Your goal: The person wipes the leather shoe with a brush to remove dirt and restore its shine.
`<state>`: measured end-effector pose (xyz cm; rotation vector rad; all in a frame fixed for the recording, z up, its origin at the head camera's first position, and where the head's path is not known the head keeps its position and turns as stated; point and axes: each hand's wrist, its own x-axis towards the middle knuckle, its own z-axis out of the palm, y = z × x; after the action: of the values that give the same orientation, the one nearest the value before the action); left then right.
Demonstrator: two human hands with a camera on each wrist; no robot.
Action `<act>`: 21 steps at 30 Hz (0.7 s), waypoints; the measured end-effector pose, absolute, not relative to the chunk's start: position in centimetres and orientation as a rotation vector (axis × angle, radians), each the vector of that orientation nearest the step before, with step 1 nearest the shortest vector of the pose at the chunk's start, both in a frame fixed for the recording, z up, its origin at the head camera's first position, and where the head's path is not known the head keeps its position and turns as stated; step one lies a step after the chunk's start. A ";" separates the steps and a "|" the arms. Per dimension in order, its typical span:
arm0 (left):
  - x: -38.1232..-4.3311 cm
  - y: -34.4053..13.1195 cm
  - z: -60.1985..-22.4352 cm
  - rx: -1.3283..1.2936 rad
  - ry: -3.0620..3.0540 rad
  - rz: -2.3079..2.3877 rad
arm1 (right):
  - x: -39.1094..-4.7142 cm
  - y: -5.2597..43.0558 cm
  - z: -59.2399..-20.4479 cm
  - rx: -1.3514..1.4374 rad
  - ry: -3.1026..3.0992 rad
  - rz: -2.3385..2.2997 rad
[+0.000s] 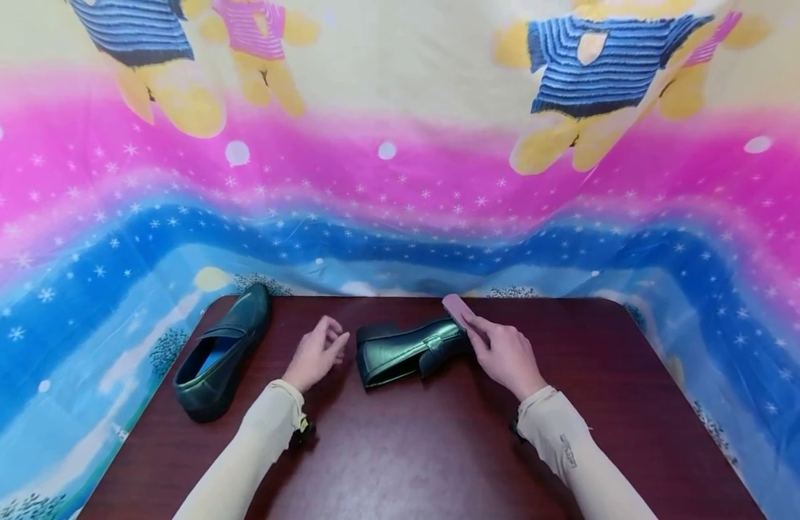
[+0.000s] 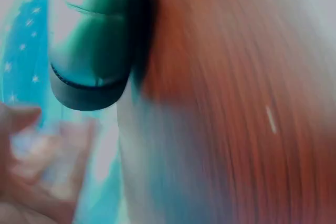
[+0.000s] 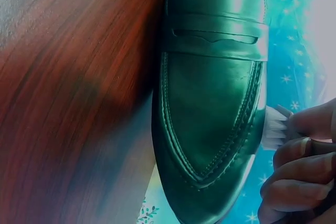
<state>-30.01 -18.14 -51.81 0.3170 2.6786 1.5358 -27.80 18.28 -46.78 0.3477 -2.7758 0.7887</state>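
Note:
A dark green leather loafer (image 1: 400, 354) lies on its side in the middle of the table, its toe pointing right. My right hand (image 1: 509, 354) holds a small brush with a pink back (image 1: 458, 309) at the toe end. In the right wrist view the white bristles (image 3: 274, 128) touch the side of the loafer (image 3: 210, 103), and the right fingers (image 3: 296, 182) curl round the brush. My left hand (image 1: 318, 354) is beside the heel, apart from it, its fingers loosely bent and holding nothing. The left wrist view shows that heel (image 2: 92, 45) close by, with the hand blurred.
The matching loafer (image 1: 224, 354) stands upright at the table's left edge, its blue insole showing. Under everything is a dark red-brown wooden table (image 1: 400, 455). A patterned cloth (image 1: 386, 195) with printed bears and snowflakes hangs behind and along the sides.

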 end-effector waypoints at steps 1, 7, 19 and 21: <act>-30.0 -17.9 -52.1 0.172 2.593 1.596 | -27.8 18.3 -46.8 0.349 -2.777 0.789; -29.6 -15.0 -52.7 -0.071 2.145 1.666 | -27.9 18.5 -46.7 0.342 -2.786 0.793; -31.0 -12.6 -53.8 0.101 1.772 1.976 | -27.4 19.0 -47.5 0.350 -2.781 0.868; -31.1 -12.3 -54.2 0.097 1.778 2.020 | -27.5 18.9 -47.5 0.358 -2.767 0.879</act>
<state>-31.15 -12.27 -54.18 0.0972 1.7779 2.0198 -27.48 18.89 -47.54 0.3580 -2.7666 0.8788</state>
